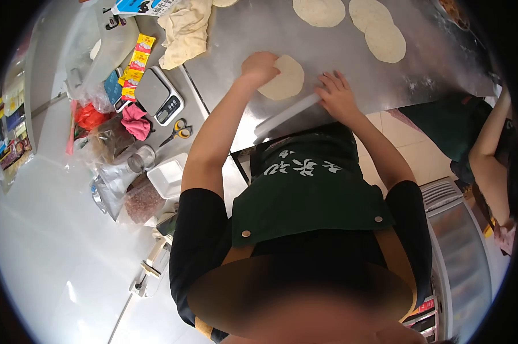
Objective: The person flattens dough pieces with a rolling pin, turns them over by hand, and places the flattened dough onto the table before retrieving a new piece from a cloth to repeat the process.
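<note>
A thin round dough wrapper (pixel 286 80) lies flat on the metal worktop. My left hand (pixel 260 69) is closed at its left edge, with curled fingers and the thumb on the dough. Just to the right, my right hand (pixel 336 96) rests with fingers stretched and spread over the upper end of a white rolling pin (pixel 287 116). The pin lies slantwise near the worktop's front edge, apart from the wrapper. How much of the pin's end is under my palm is hidden.
More dough rounds (pixel 319 10) (pixel 385 41) lie farther back. A crumpled cloth (pixel 184 31), kitchen scale (pixel 158 97), yellow sachets (pixel 137 66), scissors (pixel 177 132) and a white tray (pixel 168 175) stand left. Another person's arm (pixel 494 149) shows at right.
</note>
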`<action>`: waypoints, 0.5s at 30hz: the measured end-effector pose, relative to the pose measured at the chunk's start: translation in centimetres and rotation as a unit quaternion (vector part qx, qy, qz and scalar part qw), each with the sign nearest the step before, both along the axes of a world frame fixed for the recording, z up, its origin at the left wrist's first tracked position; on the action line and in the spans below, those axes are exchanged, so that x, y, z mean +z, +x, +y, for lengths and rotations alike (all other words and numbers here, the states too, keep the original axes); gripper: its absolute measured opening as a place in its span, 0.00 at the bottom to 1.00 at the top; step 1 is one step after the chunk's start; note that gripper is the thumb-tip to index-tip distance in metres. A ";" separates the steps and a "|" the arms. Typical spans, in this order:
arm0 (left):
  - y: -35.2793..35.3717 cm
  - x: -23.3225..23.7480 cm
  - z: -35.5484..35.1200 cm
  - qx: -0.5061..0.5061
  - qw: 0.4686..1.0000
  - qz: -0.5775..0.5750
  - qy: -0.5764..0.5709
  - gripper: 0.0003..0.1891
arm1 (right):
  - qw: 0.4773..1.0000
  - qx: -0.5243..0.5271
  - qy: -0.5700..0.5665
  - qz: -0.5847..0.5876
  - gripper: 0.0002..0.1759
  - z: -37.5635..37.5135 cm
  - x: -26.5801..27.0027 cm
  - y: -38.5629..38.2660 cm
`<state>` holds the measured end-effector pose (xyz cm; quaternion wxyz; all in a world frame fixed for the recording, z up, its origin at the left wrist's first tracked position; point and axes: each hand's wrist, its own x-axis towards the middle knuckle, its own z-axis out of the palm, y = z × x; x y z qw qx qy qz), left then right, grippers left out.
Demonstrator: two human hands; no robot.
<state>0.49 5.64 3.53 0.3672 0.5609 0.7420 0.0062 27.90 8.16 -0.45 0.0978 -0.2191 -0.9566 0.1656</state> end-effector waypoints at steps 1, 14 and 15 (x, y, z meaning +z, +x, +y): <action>0.8 0.9 -0.4 -0.023 0.999 0.031 0.013 0.11 | 1.000 0.008 -0.020 -0.009 0.23 0.0 0.3 0.5; -0.1 -1.3 -5.4 0.135 0.990 0.003 0.039 0.10 | 0.998 0.038 -0.049 0.011 0.20 3.9 3.6 -0.7; -0.3 -1.5 -5.4 0.155 0.987 -0.016 0.043 0.11 | 0.998 0.047 -0.046 0.005 0.20 4.3 3.1 -1.6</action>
